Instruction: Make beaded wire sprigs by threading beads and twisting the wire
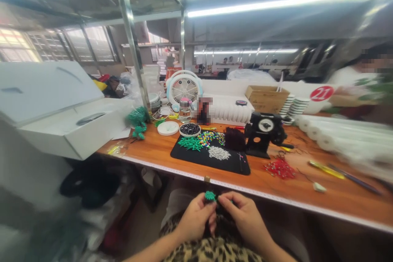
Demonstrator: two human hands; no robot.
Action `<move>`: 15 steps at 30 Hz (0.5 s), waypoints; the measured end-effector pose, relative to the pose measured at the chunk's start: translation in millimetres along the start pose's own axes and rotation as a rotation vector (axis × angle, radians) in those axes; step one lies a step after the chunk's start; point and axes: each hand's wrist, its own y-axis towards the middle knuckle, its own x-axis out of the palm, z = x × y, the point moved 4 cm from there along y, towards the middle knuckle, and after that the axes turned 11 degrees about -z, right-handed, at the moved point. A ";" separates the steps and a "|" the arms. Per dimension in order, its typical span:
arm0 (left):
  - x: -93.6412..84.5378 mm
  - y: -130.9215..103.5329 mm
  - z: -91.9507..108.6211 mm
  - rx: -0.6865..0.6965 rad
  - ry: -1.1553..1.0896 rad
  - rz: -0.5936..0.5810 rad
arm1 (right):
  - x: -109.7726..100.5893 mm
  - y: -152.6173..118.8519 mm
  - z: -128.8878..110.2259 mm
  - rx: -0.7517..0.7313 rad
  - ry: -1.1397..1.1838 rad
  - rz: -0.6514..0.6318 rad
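Over my lap, just below the table edge, my left hand point(198, 216) is closed around a small green bundle point(210, 196) with a knobbly top. Close beside it, my right hand point(241, 211) pinches thumb and fingers together; what lies between them is too small to make out. On the table in front lies a black mat point(202, 161). It bears green tube-like pieces point(190, 143), multicoloured beads point(208, 137), silvery-white beads point(219, 153) and a dark thread bundle point(235, 138). A dish of black beads point(189, 129) stands at the mat's back edge.
A black hand-cranked device point(260, 135) stands right of the mat, near red beaded strands point(280, 168) and a yellow-handled tool point(327, 169). Plastic-wrapped rolls point(331, 131) lie at right. Behind are a glass jar point(184, 114) and fan point(184, 90). An open white box point(70, 131) stands left.
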 end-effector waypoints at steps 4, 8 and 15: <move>-3.7 -0.8 -2.7 0.025 -0.063 -0.012 | -0.4 -0.6 11.3 0.032 0.024 0.008; -7.3 -1.7 -3.5 0.003 -0.172 0.004 | 0.7 -0.5 17.7 0.029 0.054 0.018; -4.7 -5.0 3.5 -0.063 -0.390 0.081 | 16.1 5.6 12.7 0.094 0.299 -0.070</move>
